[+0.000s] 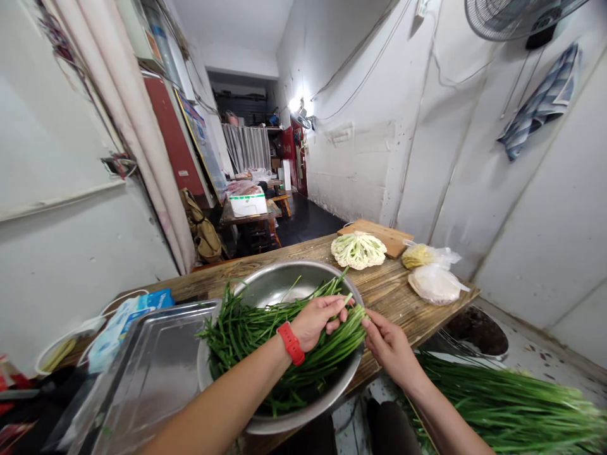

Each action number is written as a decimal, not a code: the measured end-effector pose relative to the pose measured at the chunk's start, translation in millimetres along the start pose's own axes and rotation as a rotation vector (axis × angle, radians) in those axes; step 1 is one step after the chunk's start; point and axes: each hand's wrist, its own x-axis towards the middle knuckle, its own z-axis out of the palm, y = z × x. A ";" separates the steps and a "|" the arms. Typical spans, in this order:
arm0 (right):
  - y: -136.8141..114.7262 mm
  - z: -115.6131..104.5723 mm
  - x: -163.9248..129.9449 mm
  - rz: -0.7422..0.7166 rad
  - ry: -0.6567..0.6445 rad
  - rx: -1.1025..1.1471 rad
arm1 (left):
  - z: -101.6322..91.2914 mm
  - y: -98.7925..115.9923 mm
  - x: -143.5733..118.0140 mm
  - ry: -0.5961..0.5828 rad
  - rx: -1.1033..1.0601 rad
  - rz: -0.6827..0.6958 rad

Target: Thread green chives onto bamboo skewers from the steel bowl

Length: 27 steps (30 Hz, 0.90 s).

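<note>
A wide steel bowl (279, 428) stands at the table's front edge, holding long green garlic chives (256, 328). Over its right side is my left hand (322, 318), a red watch band (290, 343) on its wrist. Its thumb and fingers are closed on a chive stalk whose pale end pokes out. My right hand (389, 345) is at the bowl's right rim, thumb and forefinger pinched at the pale ends of the chive bunch. How many stalks each hand grips is hard to make out. Below my right forearm lies a large pile of chives (512, 398).
A steel tray (156, 373) adjoins the bowl on the left, beside a blue tissue pack (130, 322). Behind the bowl are a cauliflower (359, 250), a wooden board (379, 235) and plastic bags (436, 283). A round bin (474, 332) stands off the table's right end.
</note>
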 end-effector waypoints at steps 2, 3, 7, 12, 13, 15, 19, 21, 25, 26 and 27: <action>0.4 -0.2 0.2 0.007 0.003 0.001 | 0.6 0.9 -0.2 0.002 -0.007 -0.011; 0.4 -0.2 0.4 0.014 0.006 0.003 | 0.9 1.3 -0.2 0.004 -0.008 -0.015; -1.5 0.3 0.8 0.022 0.002 0.008 | 1.3 1.8 -0.1 0.011 -0.006 -0.020; -5.4 -0.6 0.2 0.005 -0.024 -0.021 | 0.3 1.1 0.1 -0.011 -0.001 -0.023; -5.7 -1.3 -0.1 0.003 -0.031 -0.019 | -0.1 1.1 0.0 -0.014 0.003 -0.029; -6.2 -2.8 -0.7 0.009 -0.047 -0.007 | -1.1 1.0 -0.3 -0.015 0.016 -0.046; -8.3 -5.9 -1.7 0.021 -0.082 -0.019 | -2.8 1.2 -0.6 -0.011 0.036 -0.050; -9.7 -6.8 -1.9 0.018 -0.097 -0.023 | -3.2 1.8 -0.7 -0.019 0.033 -0.061; -9.4 -6.7 -2.2 0.033 -0.111 0.001 | -2.5 3.2 -1.4 -0.054 0.024 -0.121; -8.2 -6.5 -2.1 0.033 -0.111 0.002 | -2.0 3.4 -1.7 -0.065 0.029 -0.129; -6.8 -6.3 -2.0 0.030 -0.107 0.000 | -1.6 3.6 -2.1 -0.073 0.038 -0.130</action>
